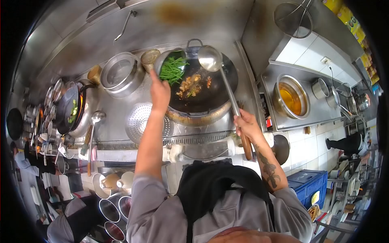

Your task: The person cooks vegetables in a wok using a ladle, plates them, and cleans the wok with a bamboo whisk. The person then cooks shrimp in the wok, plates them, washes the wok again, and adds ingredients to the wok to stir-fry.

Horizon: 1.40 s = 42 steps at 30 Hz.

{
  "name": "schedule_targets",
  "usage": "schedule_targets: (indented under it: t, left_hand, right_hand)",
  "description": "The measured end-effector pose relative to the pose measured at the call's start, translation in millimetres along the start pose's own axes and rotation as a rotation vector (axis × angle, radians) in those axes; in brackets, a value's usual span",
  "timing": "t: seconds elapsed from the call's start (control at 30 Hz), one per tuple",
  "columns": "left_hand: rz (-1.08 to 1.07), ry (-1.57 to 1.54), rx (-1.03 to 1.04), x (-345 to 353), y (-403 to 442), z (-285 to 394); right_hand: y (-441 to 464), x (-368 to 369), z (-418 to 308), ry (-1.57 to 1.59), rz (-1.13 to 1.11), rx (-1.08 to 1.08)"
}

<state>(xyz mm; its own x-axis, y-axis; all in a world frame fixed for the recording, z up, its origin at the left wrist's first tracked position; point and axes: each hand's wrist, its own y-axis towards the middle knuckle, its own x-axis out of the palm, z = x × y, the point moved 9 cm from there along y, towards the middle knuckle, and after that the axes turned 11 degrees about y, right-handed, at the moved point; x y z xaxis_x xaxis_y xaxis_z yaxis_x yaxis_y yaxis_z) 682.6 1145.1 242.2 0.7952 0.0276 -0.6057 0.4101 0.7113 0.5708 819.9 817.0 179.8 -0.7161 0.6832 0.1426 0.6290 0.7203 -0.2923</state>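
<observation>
Left hand (161, 95) holds bowl (159, 62) of greens (173, 71) over wok (202, 103); right hand (248, 124), ladle (210, 59).

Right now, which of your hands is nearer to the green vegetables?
Left. The left hand is just beside the green vegetables, holding the edge of their tilted bowl; the right hand is farther off to the right, gripping the ladle.

On your right, you have a steel pot (279, 106) of amber liquid (293, 102) beside a smaller saucepan (320, 89), with a blue crate (308, 184) lower down. On your left lie a perforated strainer (138, 123) and a long-handled ladle (97, 116).
</observation>
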Motion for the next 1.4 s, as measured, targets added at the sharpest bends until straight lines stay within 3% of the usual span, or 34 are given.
schedule_targets:
  t: [0.17,0.27,0.4,0.5,0.63,0.67,0.77,0.8,0.87,0.9,0.93,0.97,1.03,1.13,1.23,1.33,1.4]
  left_hand:
    - [-0.173,0.264,0.007,77.1,16.7,-22.5]
    - [-0.265,0.388,0.089,108.4,11.6,-15.9]
    - [-0.176,0.316,-0.063,85.7,24.5,-14.1]
    - [-0.327,0.330,0.095,109.8,-4.3,0.3]
    - [-0.040,-0.083,-0.051,47.4,-9.6,-11.8]
    - [0.223,0.088,0.123,10.1,-18.5,3.6]
    - [-0.045,-0.491,-0.448,-40.0,-71.1,-25.7]
    - [0.077,-0.727,-0.543,-61.7,-98.3,-29.2]
    - [0.082,-0.818,-0.816,-107.8,-171.3,-42.9]
    - [0.206,-0.889,-0.917,-138.9,-212.3,-41.1]
    - [0.275,-0.871,-1.148,-159.9,-270.8,-65.4]
    - [0.394,-0.904,-1.067,-195.9,-306.9,-62.5]
    - [0.731,-0.783,-1.292,-260.7,-428.2,-77.2]
    - [1.154,-0.740,-1.331,-345.4,-618.7,-58.0]
    - [1.647,-0.469,-1.440,-407.4,-788.2,32.2]
    - [1.957,-0.333,-1.498,-433.0,-980.1,95.7]
    - [2.174,-0.210,-1.363,-437.4,-1036.9,169.9]
  right_hand:
    - [-20.2,16.0,-13.6,0.500,0.004,0.178]
    - [-20.4,31.9,-11.8,0.623,-0.058,0.247]
    - [-24.6,31.3,-10.2,0.694,-0.088,0.262]
    - [-27.8,28.1,2.4,0.666,-0.109,0.283]
    - [-50.2,8.9,-5.4,0.447,-0.081,0.228]
    - [-53.6,1.4,-2.4,0.393,-0.089,0.193]
    - [-52.5,-35.0,25.1,0.127,-0.074,0.076]
    - [-53.3,-43.8,29.6,0.084,-0.074,0.053]
    - [-44.3,-71.5,53.5,0.095,-0.098,0.070]
    - [-37.1,-90.6,68.3,0.168,-0.043,0.112]
    - [-31.5,-97.5,69.8,0.214,-0.074,0.153]
    - [-26.4,-97.4,68.6,0.253,-0.108,0.200]
    - [-16.0,-93.4,65.0,0.392,-0.148,0.193]
    - [-10.3,-57.4,49.0,0.383,-0.307,0.120]
    - [13.5,-35.1,42.7,0.330,-0.430,0.095]
    - [-0.3,4.5,19.9,0.341,-0.521,0.088]
    - [-32.9,29.1,-1.4,0.304,-0.520,0.091]
